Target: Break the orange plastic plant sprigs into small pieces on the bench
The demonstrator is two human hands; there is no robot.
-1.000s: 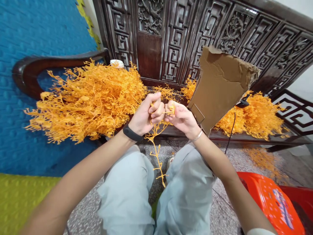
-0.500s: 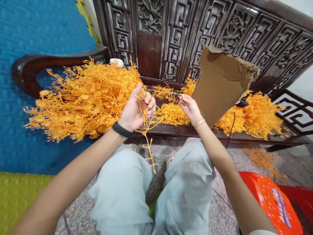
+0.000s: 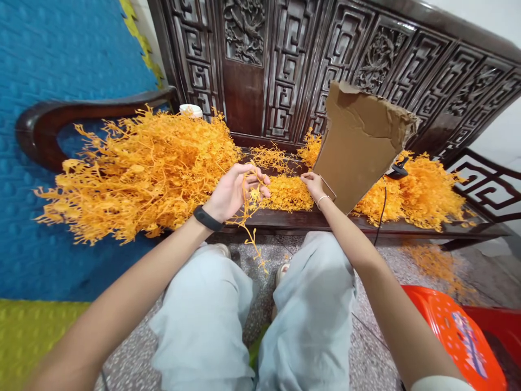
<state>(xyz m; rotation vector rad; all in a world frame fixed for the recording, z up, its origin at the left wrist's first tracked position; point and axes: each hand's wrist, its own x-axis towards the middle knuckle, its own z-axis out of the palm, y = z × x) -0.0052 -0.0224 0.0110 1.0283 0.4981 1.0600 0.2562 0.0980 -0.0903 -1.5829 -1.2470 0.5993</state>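
The left hand (image 3: 230, 190) sits just left of the frame's centre, palm up, its grip loosely curled around an orange sprig (image 3: 249, 214); the stem runs across the palm and dangles toward 6 o'clock over the floor (image 3: 378, 296) between the knees. The right hand (image 3: 314, 184), at about 3 o'clock from the left, rests on the small pile (image 3: 287, 193) of orange pieces on the tabletop (image 3: 285, 220), fingers bent down into it; whether they have pinched anything I cannot tell. A big heap (image 3: 138, 171) of sprigs lies at 9 o'clock from the left hand, another heap (image 3: 423, 193) at 3 o'clock. Torn cardboard (image 3: 360, 141) stands just beside the right hand, at its 1 o'clock. A red stool (image 3: 451, 334) sits at 5 o'clock.
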